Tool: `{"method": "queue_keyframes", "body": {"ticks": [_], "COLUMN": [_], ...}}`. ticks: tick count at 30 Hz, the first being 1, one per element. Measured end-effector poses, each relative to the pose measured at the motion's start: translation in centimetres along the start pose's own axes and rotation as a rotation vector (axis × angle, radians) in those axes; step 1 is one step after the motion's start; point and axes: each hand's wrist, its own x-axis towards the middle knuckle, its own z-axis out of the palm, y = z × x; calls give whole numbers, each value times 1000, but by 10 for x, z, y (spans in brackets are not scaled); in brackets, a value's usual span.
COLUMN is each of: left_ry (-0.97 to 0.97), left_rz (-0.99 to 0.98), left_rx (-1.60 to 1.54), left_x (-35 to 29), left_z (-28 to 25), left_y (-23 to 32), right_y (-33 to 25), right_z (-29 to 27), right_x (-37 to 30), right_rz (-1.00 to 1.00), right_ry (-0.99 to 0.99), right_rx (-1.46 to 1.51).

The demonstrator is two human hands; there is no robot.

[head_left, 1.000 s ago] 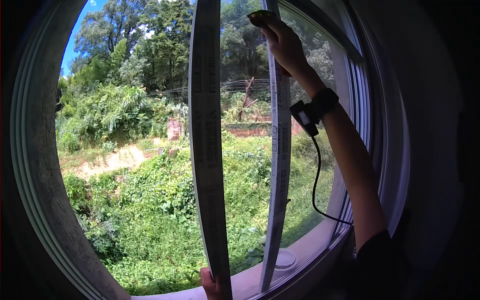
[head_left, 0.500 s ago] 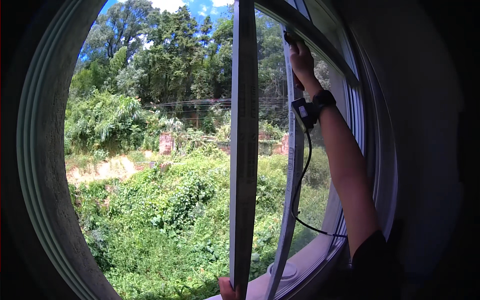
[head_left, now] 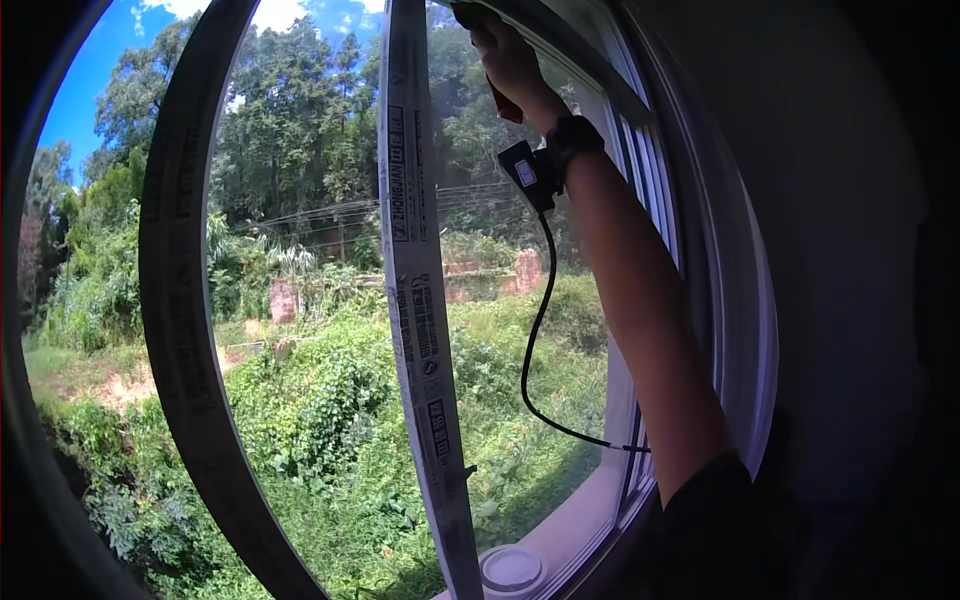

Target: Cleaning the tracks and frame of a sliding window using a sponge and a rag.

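Observation:
My right hand [head_left: 508,70] is raised high, at the top of the window. Its fingers are closed round a dark object, with a reddish-brown piece showing below the palm; I cannot make out what it is. Just left of the hand stands a pale upright sash bar [head_left: 415,250] with printed film on it. Further left rises a dark upright sash bar [head_left: 175,270], bent by the lens. On my right wrist sit a black band [head_left: 574,138] and a small black box [head_left: 530,175], from which a black cable [head_left: 530,370] loops down. My left hand is not in view.
A round white dish-like thing [head_left: 512,568] rests on the pale sill [head_left: 575,500] at the lower right. The window's side frame [head_left: 655,200] runs beside my forearm. Beyond the window are shrubs, trees, overhead wires and a brick post [head_left: 284,300].
Both upright bars now stand further left in the picture, with a wider gap between them. My left hand, earlier at the dark bar's foot, is out of view. My right hand stays raised.

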Motion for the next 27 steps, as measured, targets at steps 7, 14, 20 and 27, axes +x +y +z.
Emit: {"method": "queue_keyframes", "body": {"ticks": [7, 14, 20, 27], "left_ry": [312, 434, 336, 423], "left_rz": [76, 114, 112, 95], "left_rx": [238, 377, 301, 388], "left_x": [-6, -8, 9, -21], "left_z": [26, 21, 31, 21], "left_y": [9, 7, 4, 8], "right_y": [207, 226, 146, -110], "right_z": [-138, -116, -71, -6], "right_x": [-107, -98, -27, -124], "right_rz": [520, 615, 183, -678], "right_ry": [50, 145, 128, 12], "right_rx": [-312, -305, -35, 593]}}
